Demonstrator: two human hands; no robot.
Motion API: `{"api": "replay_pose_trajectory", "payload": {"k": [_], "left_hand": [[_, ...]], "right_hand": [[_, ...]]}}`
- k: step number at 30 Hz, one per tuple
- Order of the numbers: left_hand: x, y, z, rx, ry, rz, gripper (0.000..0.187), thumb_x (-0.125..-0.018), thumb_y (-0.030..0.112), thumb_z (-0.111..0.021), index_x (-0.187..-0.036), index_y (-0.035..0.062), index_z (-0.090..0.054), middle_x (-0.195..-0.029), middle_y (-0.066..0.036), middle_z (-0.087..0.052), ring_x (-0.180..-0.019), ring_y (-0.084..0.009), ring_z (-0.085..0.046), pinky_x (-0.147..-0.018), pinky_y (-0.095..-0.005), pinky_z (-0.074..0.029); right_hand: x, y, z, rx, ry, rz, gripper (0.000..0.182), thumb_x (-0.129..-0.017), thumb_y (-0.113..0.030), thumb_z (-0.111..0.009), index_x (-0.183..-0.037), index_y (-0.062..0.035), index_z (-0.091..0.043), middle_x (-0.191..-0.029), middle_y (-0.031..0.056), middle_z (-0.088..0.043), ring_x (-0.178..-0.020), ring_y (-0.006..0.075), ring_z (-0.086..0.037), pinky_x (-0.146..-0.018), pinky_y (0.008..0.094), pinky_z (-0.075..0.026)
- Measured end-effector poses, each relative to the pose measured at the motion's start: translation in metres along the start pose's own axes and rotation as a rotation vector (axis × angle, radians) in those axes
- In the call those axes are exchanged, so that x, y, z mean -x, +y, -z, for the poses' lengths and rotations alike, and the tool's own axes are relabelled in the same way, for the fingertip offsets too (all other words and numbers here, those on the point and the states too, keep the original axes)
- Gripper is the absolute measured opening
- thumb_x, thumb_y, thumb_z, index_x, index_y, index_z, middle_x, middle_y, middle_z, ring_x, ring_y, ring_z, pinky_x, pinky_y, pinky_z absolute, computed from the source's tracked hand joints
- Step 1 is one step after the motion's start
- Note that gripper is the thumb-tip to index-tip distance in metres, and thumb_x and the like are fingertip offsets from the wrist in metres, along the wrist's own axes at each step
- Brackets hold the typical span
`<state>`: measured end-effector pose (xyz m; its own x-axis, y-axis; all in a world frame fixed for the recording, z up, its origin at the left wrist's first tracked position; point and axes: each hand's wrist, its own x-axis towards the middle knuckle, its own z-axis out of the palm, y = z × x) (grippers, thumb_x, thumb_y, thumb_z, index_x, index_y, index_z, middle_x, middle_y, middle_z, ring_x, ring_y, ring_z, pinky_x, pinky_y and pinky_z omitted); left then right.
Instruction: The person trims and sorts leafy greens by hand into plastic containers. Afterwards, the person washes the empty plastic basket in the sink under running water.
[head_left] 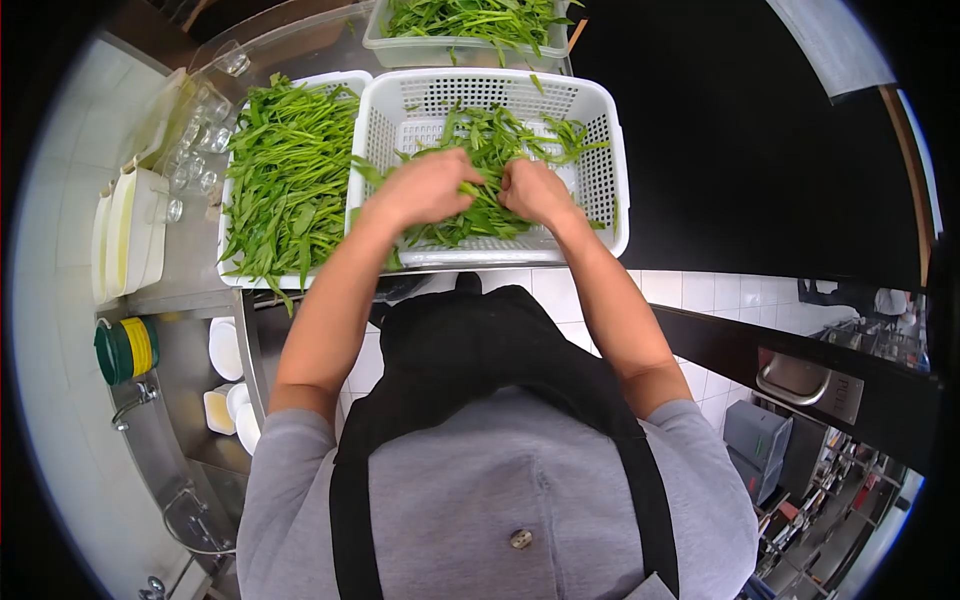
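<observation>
Both of my hands are over a white perforated basket (618,190) that holds loose leafy green stems (485,145). My left hand (430,188), slightly blurred, has its fingers curled round some green stems near the basket's middle. Just to its right, my right hand (535,190) is closed at the edge of the same greens, its fingertips turned inward and partly hidden. A second white basket (232,272), heaped with long green stems (295,170), stands against the left side of the first.
Behind the baskets is a clear plastic tub (465,50) of cut greens. Several glasses (205,135) and pale containers (140,225) stand at the left. A sink with a faucet (135,405) and white dishes (226,348) is lower left. A black surface (740,160) lies right.
</observation>
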<state>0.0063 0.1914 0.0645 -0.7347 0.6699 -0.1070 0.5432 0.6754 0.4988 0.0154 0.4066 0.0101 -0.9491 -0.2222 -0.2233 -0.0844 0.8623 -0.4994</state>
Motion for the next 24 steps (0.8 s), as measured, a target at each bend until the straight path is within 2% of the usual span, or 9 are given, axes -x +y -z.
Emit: {"api": "replay_pose_trajectory", "payload": {"k": [6,9,11,14,18,19,20,22,24], "left_hand": [[0.014,0.008,-0.025,-0.061,-0.169,0.154,0.036,-0.086,0.018,-0.062,-0.120,0.0085,-0.071,-0.120,-0.013,-0.064,-0.113,-0.0335,-0.062,-0.096,-0.0447,-0.051],[0.022,0.007,-0.021,-0.064,-0.193,0.214,0.035,-0.087,0.019,-0.062,-0.119,0.0089,-0.072,-0.120,-0.013,-0.064,-0.115,-0.0334,-0.062,-0.097,-0.0447,-0.051],[0.023,0.002,-0.019,-0.045,-0.108,0.157,0.034,-0.087,0.020,-0.062,-0.117,0.0091,-0.073,-0.118,-0.014,-0.067,-0.114,-0.0339,-0.062,-0.097,-0.0449,-0.051],[0.022,0.011,0.004,-0.070,-0.078,0.137,0.033,-0.087,0.022,-0.063,-0.116,0.0096,-0.073,-0.117,-0.014,-0.067,-0.110,-0.0338,-0.064,-0.095,-0.0450,-0.051],[0.022,0.043,0.054,-0.057,-0.138,0.221,0.027,-0.088,0.021,-0.063,-0.109,0.0070,-0.074,-0.116,-0.012,-0.067,-0.103,-0.0343,-0.066,-0.091,-0.0451,-0.052],[0.022,0.049,0.059,-0.001,0.127,0.106,0.024,-0.087,0.019,-0.065,-0.107,0.0064,-0.073,-0.114,-0.011,-0.067,-0.100,-0.0343,-0.066,-0.088,-0.0449,-0.053],[0.020,0.053,0.061,0.059,0.393,-0.009,0.022,-0.087,0.017,-0.066,-0.105,0.0059,-0.072,-0.112,-0.010,-0.066,-0.097,-0.0342,-0.067,-0.085,-0.0446,-0.054],[0.007,0.062,0.057,0.002,0.488,-0.044,0.021,-0.086,0.016,-0.068,-0.105,0.0062,-0.070,-0.110,-0.009,-0.066,-0.096,-0.0341,-0.067,-0.082,-0.0442,-0.054],[-0.004,0.063,0.052,-0.061,0.588,-0.076,0.021,-0.085,0.014,-0.069,-0.105,0.0066,-0.069,-0.107,-0.009,-0.066,-0.094,-0.0339,-0.066,-0.080,-0.0437,-0.055]], "right_hand": [[0.009,-0.014,0.039,0.132,0.113,-0.108,0.018,-0.080,-0.016,-0.068,-0.092,-0.0025,-0.071,-0.087,0.0213,-0.072,-0.086,0.0389,-0.070,-0.077,0.0447,-0.055],[0.017,-0.020,0.073,-0.073,0.246,-0.114,0.020,-0.080,-0.018,-0.071,-0.093,-0.0024,-0.071,-0.090,0.0194,-0.073,-0.086,0.0363,-0.071,-0.078,0.0451,-0.055],[0.027,-0.027,0.087,-0.264,0.379,-0.052,0.019,-0.085,-0.019,-0.073,-0.094,-0.0029,-0.071,-0.084,0.0119,-0.073,-0.077,0.0214,-0.069,-0.073,0.0337,-0.053],[0.039,-0.038,0.103,-0.296,0.571,0.007,0.021,-0.085,-0.019,-0.076,-0.097,-0.0027,-0.072,-0.082,0.0083,-0.072,-0.076,0.0160,-0.067,-0.073,0.0312,-0.052],[0.047,-0.048,0.108,-0.324,0.560,0.117,0.022,-0.085,-0.017,-0.077,-0.099,-0.0016,-0.070,-0.086,0.0136,-0.073,-0.080,0.0253,-0.070,-0.075,0.0343,-0.053],[0.048,-0.049,0.105,-0.311,0.604,0.147,0.020,-0.085,-0.017,-0.079,-0.098,-0.0037,-0.072,-0.084,0.0093,-0.072,-0.077,0.0153,-0.067,-0.074,0.0304,-0.052],[0.049,-0.051,0.106,-0.311,0.607,0.144,0.020,-0.085,-0.017,-0.079,-0.098,-0.0037,-0.072,-0.084,0.0093,-0.072,-0.077,0.0153,-0.067,-0.074,0.0304,-0.052],[0.052,-0.058,0.107,-0.347,0.568,0.179,0.019,-0.086,-0.014,-0.076,-0.098,-0.0013,-0.069,-0.085,0.0161,-0.072,-0.077,0.0291,-0.070,-0.072,0.0364,-0.053],[0.053,-0.062,0.104,-0.313,0.596,0.226,0.017,-0.086,-0.013,-0.074,-0.097,-0.0013,-0.068,-0.084,0.0169,-0.071,-0.075,0.0312,-0.069,-0.070,0.0375,-0.052]]}}
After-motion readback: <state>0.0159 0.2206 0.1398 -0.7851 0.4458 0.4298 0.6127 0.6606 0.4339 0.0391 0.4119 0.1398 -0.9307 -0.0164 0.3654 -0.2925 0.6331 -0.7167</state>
